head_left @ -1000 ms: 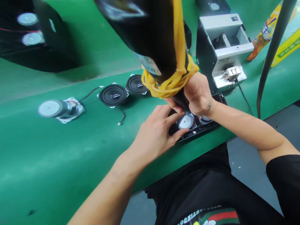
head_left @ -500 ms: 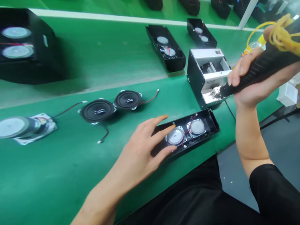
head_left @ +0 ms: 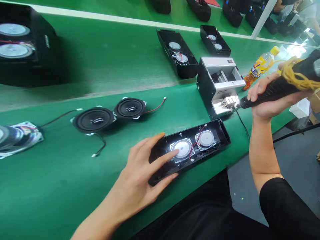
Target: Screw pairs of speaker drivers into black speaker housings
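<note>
A black speaker housing (head_left: 165,166) with two round speakers lies on the green table near its front edge. My left hand (head_left: 147,166) rests at the housing's left end, fingers spread, the index fingertip over the nearer speaker (head_left: 182,149). Red wires cross between this speaker and the second one (head_left: 206,138). My right hand (head_left: 272,96) is wrapped round a black electric screwdriver (head_left: 271,91) with a yellow cord bundled on it. The tool's tip is at the front of a silver and black screw feeder (head_left: 220,73).
Two loose speakers (head_left: 94,120) (head_left: 130,108) lie left of centre, another (head_left: 22,136) at the left edge. Behind are a large black cabinet (head_left: 47,63), more housings (head_left: 183,41) and a yellow-capped bottle (head_left: 260,68). A black cable (head_left: 295,132) hangs at the right.
My left hand has moved left and down onto the housing, its index finger now over a speaker. The view has shifted slightly, and the bottle shows more fully beside the feeder.
</note>
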Tool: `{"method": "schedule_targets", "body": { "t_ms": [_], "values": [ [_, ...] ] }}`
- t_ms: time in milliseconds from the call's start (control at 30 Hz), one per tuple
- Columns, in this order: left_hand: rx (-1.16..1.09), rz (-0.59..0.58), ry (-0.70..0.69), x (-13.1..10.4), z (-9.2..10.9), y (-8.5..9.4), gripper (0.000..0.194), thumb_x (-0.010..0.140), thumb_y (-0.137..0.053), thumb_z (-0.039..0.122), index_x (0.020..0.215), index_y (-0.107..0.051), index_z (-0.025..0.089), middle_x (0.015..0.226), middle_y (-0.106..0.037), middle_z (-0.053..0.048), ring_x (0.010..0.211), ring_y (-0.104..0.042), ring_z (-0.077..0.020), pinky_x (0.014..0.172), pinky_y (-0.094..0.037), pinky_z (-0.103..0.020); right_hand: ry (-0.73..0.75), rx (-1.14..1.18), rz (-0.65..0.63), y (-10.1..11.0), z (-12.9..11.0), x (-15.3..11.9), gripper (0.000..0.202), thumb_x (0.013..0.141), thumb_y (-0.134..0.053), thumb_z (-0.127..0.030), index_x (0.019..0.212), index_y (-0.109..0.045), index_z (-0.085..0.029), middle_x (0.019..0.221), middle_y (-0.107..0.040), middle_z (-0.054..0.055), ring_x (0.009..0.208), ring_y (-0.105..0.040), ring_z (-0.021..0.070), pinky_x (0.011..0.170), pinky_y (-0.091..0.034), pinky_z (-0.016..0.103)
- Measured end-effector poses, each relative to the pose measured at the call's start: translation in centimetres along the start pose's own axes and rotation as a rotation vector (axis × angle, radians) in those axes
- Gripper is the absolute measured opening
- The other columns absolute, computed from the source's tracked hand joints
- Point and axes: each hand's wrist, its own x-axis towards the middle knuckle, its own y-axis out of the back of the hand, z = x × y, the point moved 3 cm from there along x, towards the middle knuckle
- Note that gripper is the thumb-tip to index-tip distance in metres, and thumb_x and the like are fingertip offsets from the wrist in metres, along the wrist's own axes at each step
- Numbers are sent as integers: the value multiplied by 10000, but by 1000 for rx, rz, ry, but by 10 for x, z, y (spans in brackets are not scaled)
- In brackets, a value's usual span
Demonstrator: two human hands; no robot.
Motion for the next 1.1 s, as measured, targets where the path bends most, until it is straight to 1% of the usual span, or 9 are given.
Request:
{"method": "schedule_targets", "body": {
  "t_ms": [167,333,467,600,667,800,900,1000,1100],
  "values": [
    [-10,19,-55,7,-1,-4,454,1034,-739,310,1484,-692,345,1751,-483,-152,1545,-533,-450,1197,-571,-680,-79,4,-69,-2,7,-3,928,1019,-213,-1002,624,-483,-207,524,-310,-24,359,-379,82,381,-258,190],
    [0,42,-55,7,-2,-8,469,1014,-755,299,1474,-675,335,1754,-476,-157,1549,-533,-443,1208,-559,-666,-65,16,-27,-2,5,-3,775,1074,-380,-845,633,-484,-216,536,-360,-29,365,-404,82,387,-299,186],
    [-19,69,-55,5,-5,-12,462,973,-781,277,1427,-704,324,1775,-463,-156,1557,-533,-450,1224,-547,-676,-124,-49,-43,-2,4,-3,800,1043,-338,-876,611,-494,-221,531,-365,-19,369,-386,93,373,-273,213],
    [-45,85,-65,5,-7,-15,462,951,-788,247,1402,-716,312,1803,-435,-156,1582,-521,-456,1258,-513,-701,-100,-66,-2,-5,-1,2,756,1076,-303,-812,636,-438,-212,573,-336,-17,401,-398,86,433,-339,203],
    [-53,92,-78,5,-6,-14,454,964,-772,235,1408,-705,293,1814,-416,-170,1592,-514,-450,1255,-523,-685,-103,-62,-11,-9,0,5,795,1073,-281,-848,619,-411,-207,580,-324,-14,401,-393,79,432,-334,198],
    [-65,89,-86,6,-5,-14,476,982,-758,221,1444,-682,306,1807,-422,-164,1603,-509,-434,1248,-540,-659,-149,-19,-27,-12,8,4,841,1013,-357,-942,609,-451,-210,547,-332,-26,372,-374,72,388,-266,185],
    [-63,80,-90,7,-3,-13,463,999,-760,237,1450,-685,310,1809,-420,-156,1607,-502,-432,1241,-550,-655,-145,9,-32,-9,11,3,832,1023,-371,-938,627,-456,-211,535,-341,-36,358,-393,77,380,-270,179],
    [-61,79,-66,6,-3,-11,463,996,-773,250,1445,-703,339,1842,-392,-107,1615,-499,-420,1251,-552,-654,-114,29,-39,-6,9,1,818,1062,-378,-888,625,-458,-200,541,-358,-37,357,-406,66,398,-309,161],
    [-45,48,-43,5,-2,-8,470,1004,-785,281,1458,-710,377,1910,-273,-42,1664,-437,-411,1279,-533,-660,-115,28,-37,-2,4,-2,857,1021,-360,-964,638,-481,-208,525,-365,-41,342,-404,75,374,-300,165]
  ]
}}
